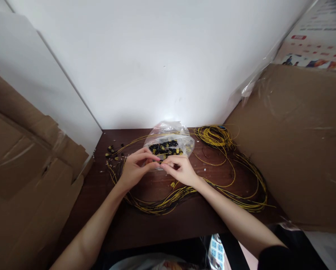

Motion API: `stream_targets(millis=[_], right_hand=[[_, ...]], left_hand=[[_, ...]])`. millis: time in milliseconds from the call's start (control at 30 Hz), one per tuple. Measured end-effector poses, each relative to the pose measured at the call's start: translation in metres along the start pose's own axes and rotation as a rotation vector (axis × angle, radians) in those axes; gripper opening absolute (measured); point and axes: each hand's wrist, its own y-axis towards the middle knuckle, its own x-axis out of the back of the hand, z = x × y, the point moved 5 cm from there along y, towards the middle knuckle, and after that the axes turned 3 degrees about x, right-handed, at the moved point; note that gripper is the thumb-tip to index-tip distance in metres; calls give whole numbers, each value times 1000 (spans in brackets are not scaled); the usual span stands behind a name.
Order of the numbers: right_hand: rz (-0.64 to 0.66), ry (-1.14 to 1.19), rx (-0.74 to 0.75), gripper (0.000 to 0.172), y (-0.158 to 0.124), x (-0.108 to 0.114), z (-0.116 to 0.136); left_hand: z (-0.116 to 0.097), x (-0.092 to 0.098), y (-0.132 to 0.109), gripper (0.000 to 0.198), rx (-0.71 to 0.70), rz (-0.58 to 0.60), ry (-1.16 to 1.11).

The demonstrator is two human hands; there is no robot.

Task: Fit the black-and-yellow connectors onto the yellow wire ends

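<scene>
My left hand [137,168] and my right hand [180,170] meet fingertip to fingertip over the middle of the table. Both are closed in a pinch. Between their tips shows a thin yellow wire [158,162] and a small black piece, mostly covered by the fingers. Just beyond them lies a clear plastic bag [168,129] with many small black and yellow connectors [168,145] in it. A long bundle of yellow and black wires [159,207] curves across the table, passing beneath my forearms.
A coil of yellow wire [213,138] lies at the back right. Loose connectors [111,149] and wire ends are at the left. One yellow connector [173,184] lies near my right wrist. Cardboard walls [294,150] flank the dark wooden table [145,234], and a white wall stands behind.
</scene>
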Motion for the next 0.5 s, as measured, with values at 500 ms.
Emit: stream_targets(millis=[500], right_hand=[[161, 780, -435, 28, 2, 49, -26]], left_hand=[[18, 54, -4, 15, 85, -651, 80]])
